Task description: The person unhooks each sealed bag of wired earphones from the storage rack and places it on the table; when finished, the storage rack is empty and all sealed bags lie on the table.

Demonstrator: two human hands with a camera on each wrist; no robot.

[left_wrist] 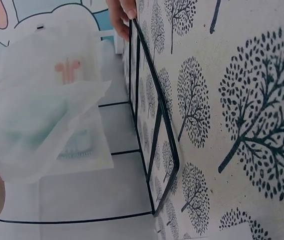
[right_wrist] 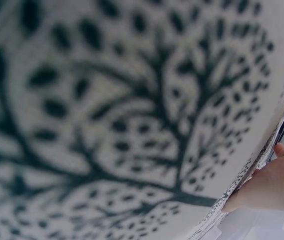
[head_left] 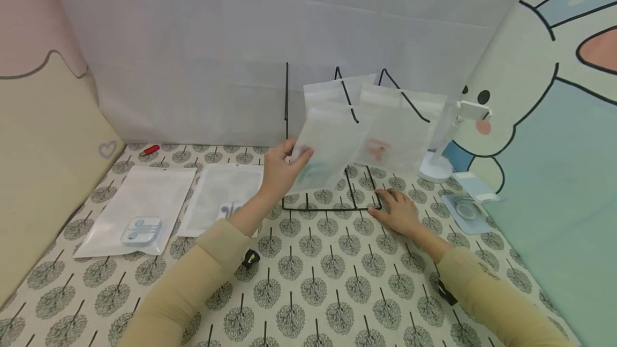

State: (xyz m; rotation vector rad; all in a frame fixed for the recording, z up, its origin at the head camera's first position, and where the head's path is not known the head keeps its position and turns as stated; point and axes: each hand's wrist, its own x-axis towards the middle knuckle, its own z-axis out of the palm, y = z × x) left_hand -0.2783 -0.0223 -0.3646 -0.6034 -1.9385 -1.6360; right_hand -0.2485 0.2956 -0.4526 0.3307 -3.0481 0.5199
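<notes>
My left hand (head_left: 281, 170) pinches the left edge of a frosted plastic bag (head_left: 332, 141) with a blurred green item inside. The bag's top overlaps the tip of the middle hook (head_left: 348, 95) of a black wire rack (head_left: 318, 210). Behind it, another frosted bag (head_left: 320, 91) hangs on that hook. A bag with an orange-red item (head_left: 378, 150) hangs from the right hook (head_left: 405, 98); the left hook (head_left: 286, 92) carries nothing. My right hand (head_left: 399, 212) holds the front right corner of the rack's base, thumb and fingers on either side of the bar.
Left of the rack lie a bag with a boxed pair of earphones (head_left: 142, 231) and another white bag (head_left: 217, 186). A small red object (head_left: 150, 150) sits at the back left. On the right are a white stand (head_left: 436, 167) and a light blue package (head_left: 465, 213).
</notes>
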